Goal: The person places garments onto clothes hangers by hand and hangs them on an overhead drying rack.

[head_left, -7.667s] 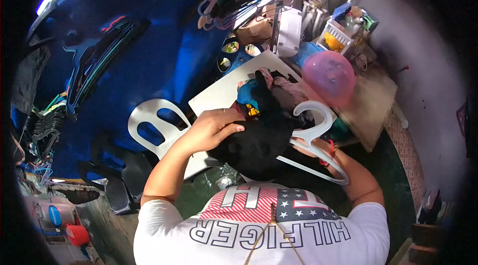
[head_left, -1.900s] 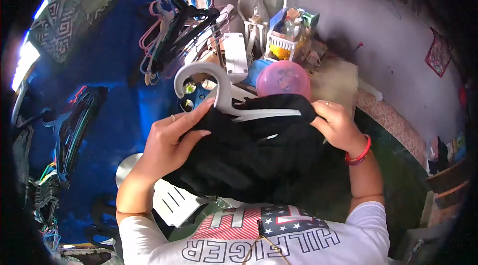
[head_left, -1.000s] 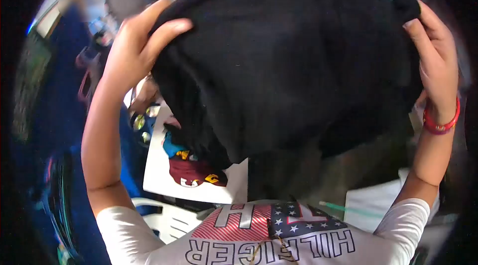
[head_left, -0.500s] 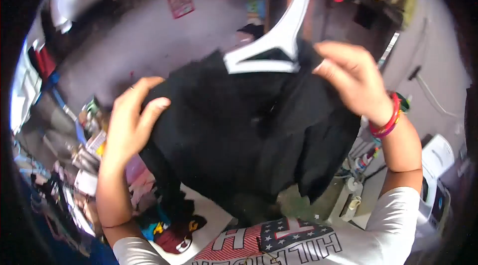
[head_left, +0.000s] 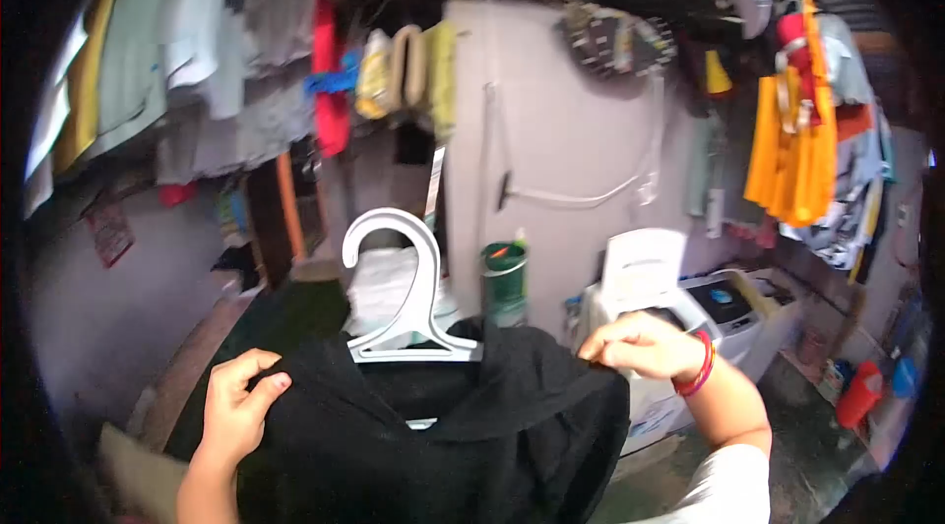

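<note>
A black garment [head_left: 443, 455] hangs spread on a white plastic hanger [head_left: 418, 303], whose hook stands up above the neckline. My left hand [head_left: 241, 406] pinches the garment's shoulder at the left. At the other shoulder, my right hand [head_left: 645, 347] grips the cloth between thumb and fingers, a red bracelet on its wrist. Neither hand touches the hanger's hook. The hanger's arms are mostly hidden inside the cloth.
Grey and white clothes [head_left: 212, 32] hang at the upper left, orange clothes [head_left: 802, 140] at the upper right. Washing machines [head_left: 724, 303] stand on the right. A green bucket [head_left: 505, 278] is against the wall. A red container [head_left: 860, 394] lies low at the right.
The view has swung from the tabletop, balloon and hanger pile to the hung laundry and washing machines. The garment, earlier bunched on the table, is now lifted and spread on the hanger.
</note>
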Demonstrator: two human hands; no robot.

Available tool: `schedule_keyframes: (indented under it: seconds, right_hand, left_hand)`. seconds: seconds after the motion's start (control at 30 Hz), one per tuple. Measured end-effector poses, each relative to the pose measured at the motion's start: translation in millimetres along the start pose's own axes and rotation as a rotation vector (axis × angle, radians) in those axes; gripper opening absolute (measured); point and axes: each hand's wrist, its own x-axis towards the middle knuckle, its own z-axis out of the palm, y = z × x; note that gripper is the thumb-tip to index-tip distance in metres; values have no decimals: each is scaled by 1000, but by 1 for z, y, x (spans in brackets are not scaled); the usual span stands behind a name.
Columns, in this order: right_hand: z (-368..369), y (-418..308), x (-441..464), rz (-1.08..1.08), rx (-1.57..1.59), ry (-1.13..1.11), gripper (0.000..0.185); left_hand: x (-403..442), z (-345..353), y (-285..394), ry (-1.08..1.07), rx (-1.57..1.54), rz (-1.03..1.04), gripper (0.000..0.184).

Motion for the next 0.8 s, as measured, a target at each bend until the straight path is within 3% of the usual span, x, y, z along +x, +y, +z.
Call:
schedule_keyframes:
  seconds: [0.03, 0.1, 0.13, 0.27, 0.43, 0.57, 0.7, 0.77, 0.8]
  right_hand:
    - [-10, 4, -30, -16, 189, -6, 39]
    - [-22, 2, -83, -76, 121, 72, 50]
    - [-32, 6, -107, -7, -59, 159, 53]
    - [-58, 14, -184, 108, -383, 601, 23]
    - [-100, -16, -266, 109, -261, 757, 27]
    - [-125, -9, -312, 132, -187, 1050, 25]
    - [-135, -17, -325, 162, -565, 1432, 26]
    - [-155, -18, -320, 92, -529, 1695, 27]
    - [-168, -25, -321, 82, -506, 1618, 28]
  left_hand:
    - [11, 25, 8, -23, -38, 21, 16]
    - [27, 71, 27, -67, -105, 49, 16]
    - [35, 95, 36, -114, -165, 24, 16]
    - [67, 201, 78, -287, -158, 153, 19]
    - [103, 304, 114, -427, -475, 178, 20]
    - [142, 367, 148, -543, -718, 180, 21]
    - [179, 441, 168, -620, -840, 275, 21]
    - [198, 476, 167, -624, -857, 325, 23]
    - [209, 492, 165, -617, -813, 373, 25]
